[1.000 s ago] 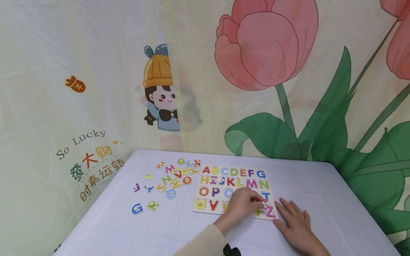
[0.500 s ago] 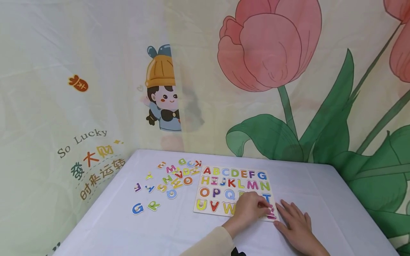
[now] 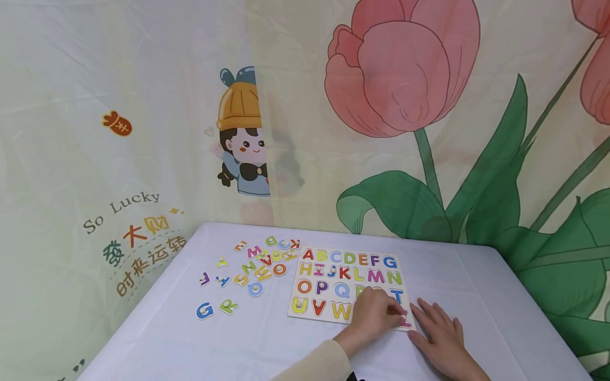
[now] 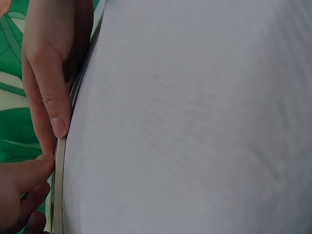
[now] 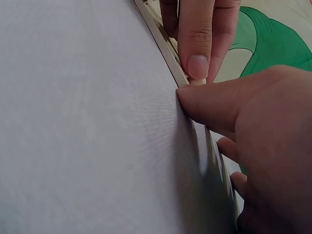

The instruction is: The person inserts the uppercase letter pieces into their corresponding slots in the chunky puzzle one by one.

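Note:
My left hand [image 3: 374,317] reaches over the front right corner of the wooden alphabet puzzle board [image 3: 293,313]. Its thumb and fingers pinch a pink letter Z piece [image 3: 406,321] close over the pink printed Z, mostly covering it. A pale wooden knob [image 5: 199,82] shows under those fingertips in the right wrist view. My right hand [image 3: 440,338] lies with fingers extended on the cloth beside the board's right edge, its thumb [image 5: 204,103] against the corner. Knobbed pieces such as the U [image 3: 298,305], V [image 3: 319,307] and P [image 3: 322,288] sit on the board.
Loose letter pieces lie scattered left of the board, among them a blue G [image 3: 205,310], a green R [image 3: 228,306], a light blue Q [image 3: 255,288] and an orange O [image 3: 279,269]. A white cloth [image 3: 238,349] covers the table. Behind hangs a printed curtain [image 3: 295,106].
My left hand has moved slightly right and down, bringing the pink piece from above the printed Z onto it. The right hand stays at the board's edge. The head view shifts a little.

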{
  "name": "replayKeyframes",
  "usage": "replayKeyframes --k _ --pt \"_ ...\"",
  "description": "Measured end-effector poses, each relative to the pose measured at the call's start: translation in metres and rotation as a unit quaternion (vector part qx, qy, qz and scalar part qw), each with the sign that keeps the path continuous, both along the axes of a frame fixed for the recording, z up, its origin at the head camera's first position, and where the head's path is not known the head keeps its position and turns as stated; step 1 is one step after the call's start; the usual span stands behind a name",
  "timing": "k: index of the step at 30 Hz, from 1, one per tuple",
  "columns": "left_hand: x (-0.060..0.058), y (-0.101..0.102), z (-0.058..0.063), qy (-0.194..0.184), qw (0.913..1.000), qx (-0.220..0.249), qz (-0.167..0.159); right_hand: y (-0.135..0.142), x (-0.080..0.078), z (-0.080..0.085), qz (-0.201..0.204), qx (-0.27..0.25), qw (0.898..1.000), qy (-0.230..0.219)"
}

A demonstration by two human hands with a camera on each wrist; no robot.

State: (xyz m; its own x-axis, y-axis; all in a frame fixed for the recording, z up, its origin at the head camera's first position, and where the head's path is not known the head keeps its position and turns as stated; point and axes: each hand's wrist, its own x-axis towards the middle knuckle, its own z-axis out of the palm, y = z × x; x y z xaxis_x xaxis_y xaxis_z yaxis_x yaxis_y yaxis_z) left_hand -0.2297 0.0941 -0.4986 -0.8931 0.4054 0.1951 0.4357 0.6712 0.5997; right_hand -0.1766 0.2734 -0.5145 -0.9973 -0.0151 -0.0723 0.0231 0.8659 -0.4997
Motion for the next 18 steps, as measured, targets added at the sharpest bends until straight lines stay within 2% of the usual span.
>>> replayKeyframes --k 10,18 --pt "-0.001 0.002 0.000 -0.011 0.9999 0.004 -0.010 0.002 0.001 0.002 -0.006 -0.007 1.000 -0.005" --pt "-0.007 -0.017 0.007 -0.040 0.9971 0.024 -0.061 0.000 0.000 0.001 -0.007 -0.014 1.000 -0.008"
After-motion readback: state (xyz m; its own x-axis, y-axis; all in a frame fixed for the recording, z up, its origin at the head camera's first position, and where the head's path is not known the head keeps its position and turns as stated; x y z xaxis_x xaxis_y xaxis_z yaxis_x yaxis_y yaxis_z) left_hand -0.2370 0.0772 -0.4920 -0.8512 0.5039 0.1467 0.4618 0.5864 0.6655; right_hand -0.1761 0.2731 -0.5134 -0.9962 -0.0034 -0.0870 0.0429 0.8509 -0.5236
